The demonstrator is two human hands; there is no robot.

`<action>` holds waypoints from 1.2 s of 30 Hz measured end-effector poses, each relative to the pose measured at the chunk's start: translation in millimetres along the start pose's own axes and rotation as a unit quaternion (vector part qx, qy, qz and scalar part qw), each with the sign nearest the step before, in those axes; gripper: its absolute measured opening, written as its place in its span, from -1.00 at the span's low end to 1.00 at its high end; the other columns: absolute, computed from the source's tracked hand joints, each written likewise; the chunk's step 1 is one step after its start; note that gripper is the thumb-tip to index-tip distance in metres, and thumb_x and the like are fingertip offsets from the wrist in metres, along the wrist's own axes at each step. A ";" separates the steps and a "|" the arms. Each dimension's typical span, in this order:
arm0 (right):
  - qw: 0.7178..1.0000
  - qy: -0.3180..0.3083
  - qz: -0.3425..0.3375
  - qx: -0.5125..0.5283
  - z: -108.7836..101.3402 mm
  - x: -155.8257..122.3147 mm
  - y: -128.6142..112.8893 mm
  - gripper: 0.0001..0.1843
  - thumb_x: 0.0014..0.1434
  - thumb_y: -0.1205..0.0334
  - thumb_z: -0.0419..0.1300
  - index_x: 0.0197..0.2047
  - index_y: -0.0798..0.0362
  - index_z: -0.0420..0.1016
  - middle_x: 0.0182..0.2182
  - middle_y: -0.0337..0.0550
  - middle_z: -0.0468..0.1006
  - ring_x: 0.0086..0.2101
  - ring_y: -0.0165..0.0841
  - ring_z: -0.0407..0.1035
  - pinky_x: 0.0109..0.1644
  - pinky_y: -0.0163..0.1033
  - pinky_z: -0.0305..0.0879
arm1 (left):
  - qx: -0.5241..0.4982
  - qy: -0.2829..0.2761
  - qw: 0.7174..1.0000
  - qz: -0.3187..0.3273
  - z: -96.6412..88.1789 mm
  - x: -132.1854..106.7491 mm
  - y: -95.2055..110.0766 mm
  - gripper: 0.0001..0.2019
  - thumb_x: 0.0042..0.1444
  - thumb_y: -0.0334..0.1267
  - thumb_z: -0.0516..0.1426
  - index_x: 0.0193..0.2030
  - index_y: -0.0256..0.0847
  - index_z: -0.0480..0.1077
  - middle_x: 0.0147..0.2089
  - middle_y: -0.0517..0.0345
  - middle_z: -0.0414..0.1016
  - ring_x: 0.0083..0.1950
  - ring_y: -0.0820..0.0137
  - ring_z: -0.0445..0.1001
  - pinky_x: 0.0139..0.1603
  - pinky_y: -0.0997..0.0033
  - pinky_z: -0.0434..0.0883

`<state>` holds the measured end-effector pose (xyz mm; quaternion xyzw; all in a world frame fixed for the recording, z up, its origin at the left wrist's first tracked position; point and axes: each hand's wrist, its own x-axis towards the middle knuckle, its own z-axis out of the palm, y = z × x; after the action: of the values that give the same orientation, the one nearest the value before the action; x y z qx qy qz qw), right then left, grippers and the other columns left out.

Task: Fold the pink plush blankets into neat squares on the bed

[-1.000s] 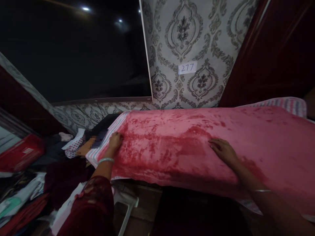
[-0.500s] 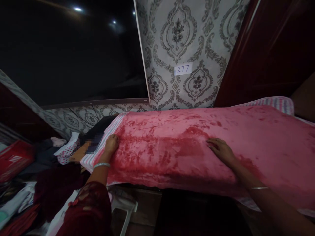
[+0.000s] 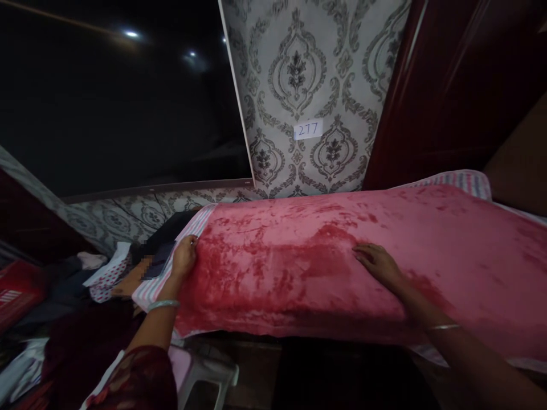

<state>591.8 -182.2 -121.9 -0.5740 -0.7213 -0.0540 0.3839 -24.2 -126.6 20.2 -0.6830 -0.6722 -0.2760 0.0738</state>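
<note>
A pink plush blanket (image 3: 265,262) with darker red brushed patches lies spread over a long surface. Its striped border (image 3: 197,221) is folded over at the left end. My left hand (image 3: 184,259) is closed at that border, its curled fingers pinching the cloth; the fingertips are partly hidden. Farther right, my right hand (image 3: 378,263) rests on the plush with its fingers stretched out and slightly apart, gripping nothing.
Behind the blanket are a large dark screen (image 3: 123,102) and patterned wallpaper with a paper label (image 3: 308,129) reading 277. Piled clothes (image 3: 89,336) and a red box (image 3: 19,293) lie at left. A pale plastic stool (image 3: 209,370) stands below the front edge.
My left hand has shifted left, from the plush to the striped border. My right hand stays at about the same spot on the blanket. The view has tilted slightly.
</note>
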 end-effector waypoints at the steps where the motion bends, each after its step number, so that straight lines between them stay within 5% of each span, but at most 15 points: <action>1: 1.000 0.002 0.000 0.001 0.3 -0.2 0.0 -0.60 0.28 -0.01 0.06 -0.13 0.00 0.66 -0.11 0.02 0.65 -0.08 -0.12 0.52 0.07 0.05 0.42 | -0.006 0.002 1.000 0.009 -1.2 0.6 1.3 -0.79 0.19 -0.29 -0.11 -0.22 -0.15 0.33 0.04 -0.07 0.55 0.05 0.24 0.50 0.05 0.31 0.41; 4: 1.000 0.008 -0.002 0.004 0.6 -1.1 0.5 -0.60 0.29 -0.01 0.05 -0.12 -0.01 0.66 -0.10 0.01 0.65 -0.08 -0.11 0.52 0.08 0.07 0.41 | -0.013 -0.009 1.000 0.025 -3.6 0.8 3.1 -0.83 0.17 -0.30 -0.09 -0.28 -0.14 0.31 0.12 -0.11 0.51 0.16 0.22 0.46 0.17 0.27 0.37; 10: 1.000 -0.004 -0.003 0.003 -1.3 -1.6 2.3 -0.61 0.28 -0.02 0.07 -0.12 -0.02 0.66 -0.10 0.01 0.65 -0.06 -0.10 0.52 0.09 0.06 0.43 | -0.007 -0.074 0.997 0.005 2.2 -8.8 -2.8 -0.89 0.12 -0.27 0.01 -0.40 -0.13 0.30 -0.28 -0.03 0.56 -0.17 0.24 0.53 -0.03 0.32 0.42; 17: 1.000 -0.005 0.008 0.014 -1.5 -3.4 3.4 -0.62 0.26 -0.03 0.08 -0.13 -0.04 0.66 -0.10 -0.02 0.65 -0.07 -0.10 0.51 0.09 0.07 0.42 | -0.002 -0.066 0.991 -0.113 12.0 -2.3 -22.0 -0.68 0.18 -0.32 -0.10 -0.10 -0.24 0.44 -0.10 -0.06 0.62 -0.11 0.30 0.57 -0.09 0.38 0.44; 25: 1.000 -0.006 -0.001 0.017 -1.0 -2.7 5.4 -0.61 0.26 -0.05 0.08 -0.15 -0.02 0.65 -0.13 0.00 0.65 -0.09 -0.09 0.52 0.08 0.08 0.43 | 0.034 -0.126 0.974 -0.184 36.3 7.9 -34.2 -0.85 0.04 -0.23 0.15 -0.47 -0.19 0.47 -0.42 -0.01 0.56 -0.25 0.21 0.55 -0.28 0.38 0.36; 30: 1.000 -0.007 0.000 0.014 -1.0 -3.4 4.7 -0.59 0.27 -0.07 0.06 -0.13 -0.02 0.64 -0.12 0.00 0.65 -0.08 -0.08 0.52 0.09 0.10 0.41 | 0.048 -0.073 0.975 -0.204 25.0 14.8 -49.5 -0.76 0.28 -0.12 0.13 -0.19 -0.28 0.46 -0.26 0.08 0.53 -0.24 0.36 0.50 -0.18 0.32 0.44; 36: 1.000 -0.008 0.007 0.013 -3.2 -3.9 1.1 -0.59 0.26 -0.06 0.06 -0.13 -0.01 0.65 -0.10 0.00 0.65 -0.06 -0.08 0.51 0.10 0.11 0.41 | 0.052 -0.054 0.985 -0.158 8.1 13.2 -59.0 -0.62 0.29 -0.04 0.16 0.11 -0.24 0.40 0.04 0.01 0.48 -0.05 0.32 0.51 -0.05 0.17 0.53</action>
<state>594.4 -186.6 -122.5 -0.5741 -0.7213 -0.0373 0.3857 -79.3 -106.2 3.8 -0.5777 -0.7878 -0.2116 0.0279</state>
